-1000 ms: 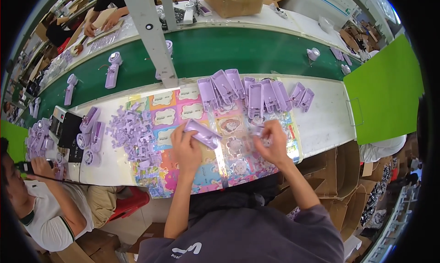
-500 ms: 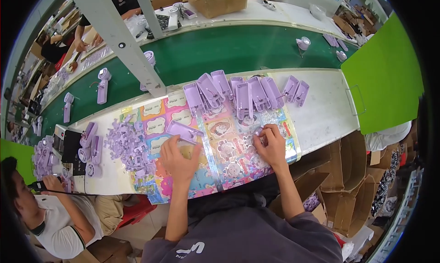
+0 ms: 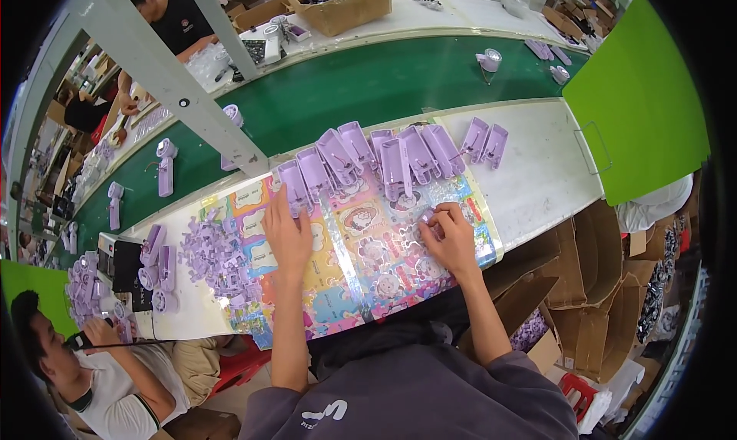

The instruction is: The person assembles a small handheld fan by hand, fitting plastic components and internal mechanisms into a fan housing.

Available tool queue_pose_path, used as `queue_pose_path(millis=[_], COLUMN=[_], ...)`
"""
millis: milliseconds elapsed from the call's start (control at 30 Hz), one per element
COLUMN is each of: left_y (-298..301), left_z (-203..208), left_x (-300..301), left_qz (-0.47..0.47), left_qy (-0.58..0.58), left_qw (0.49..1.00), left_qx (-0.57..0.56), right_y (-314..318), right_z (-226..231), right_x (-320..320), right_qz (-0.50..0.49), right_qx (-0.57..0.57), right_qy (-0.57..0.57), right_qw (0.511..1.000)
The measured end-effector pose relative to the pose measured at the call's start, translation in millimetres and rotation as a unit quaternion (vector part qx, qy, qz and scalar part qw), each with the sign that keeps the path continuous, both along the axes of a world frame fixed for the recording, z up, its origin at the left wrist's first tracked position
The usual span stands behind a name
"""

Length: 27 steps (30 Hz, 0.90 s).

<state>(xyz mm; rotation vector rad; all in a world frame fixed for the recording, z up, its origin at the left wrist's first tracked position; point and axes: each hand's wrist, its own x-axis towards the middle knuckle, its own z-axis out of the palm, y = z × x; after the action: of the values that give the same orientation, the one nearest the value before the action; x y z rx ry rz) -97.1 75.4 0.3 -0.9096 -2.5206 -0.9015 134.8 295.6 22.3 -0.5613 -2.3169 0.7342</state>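
Patterned sheet (image 3: pixel 334 286) beneath both hands — perhaps there to guard against scratches. Pile of small purple parts (image 3: pixel 219 256) on its left, likely loose for easy picking. Right hand (image 3: pixel 449 237) low over the sheet, fingertips closed on a small purple piece (image 3: pixel 427 217), pinched seemingly because it is so slight. Left hand (image 3: pixel 289 237) at the leftmost purple tray (image 3: pixel 292 181), fingers and thumb either side of its near end — gripping or only touching, cannot tell. Other trays (image 3: pixel 395 164) overlap rightward, hollows up, presumably for access. Green belt (image 3: pixel 345 75) behind.
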Motion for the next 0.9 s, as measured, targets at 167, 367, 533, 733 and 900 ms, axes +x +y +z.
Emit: queue_pose_path(millis=[167, 367, 533, 733, 900], left_y=[-1.7, -3.9, -2.5, -2.4, -5.6], left_z=[2.8, 0.2, 3.0, 4.9, 6.1], left_x=[4.0, 2.0, 1.6, -0.5, -1.8], left_qz=[-0.019, -0.003, -0.011, -0.026, -0.03], left_qy=[-0.025, -0.045, -0.036, -0.062, -0.095], left_qw=[0.999, 0.999, 0.999, 0.997, 0.992], left_qx=[0.028, -0.01, -0.004, 0.05, 0.072], right_y=[-0.8, -3.3, -3.6, -0.1, 2.4], right_z=[-1.0, -1.7, -0.8, 0.3, -5.2], right_x=[-0.2, -0.3, -0.9, -3.8, -6.7], right_qz=[-0.01, -0.006, -0.011, -0.028, -0.038], right_qx=[0.01, 0.017, 0.005, 0.019, 0.034], right_qy=[-0.005, -0.001, -0.006, -0.006, -0.004], right_qw=[1.0, 1.0, 1.0, 0.999, 0.999])
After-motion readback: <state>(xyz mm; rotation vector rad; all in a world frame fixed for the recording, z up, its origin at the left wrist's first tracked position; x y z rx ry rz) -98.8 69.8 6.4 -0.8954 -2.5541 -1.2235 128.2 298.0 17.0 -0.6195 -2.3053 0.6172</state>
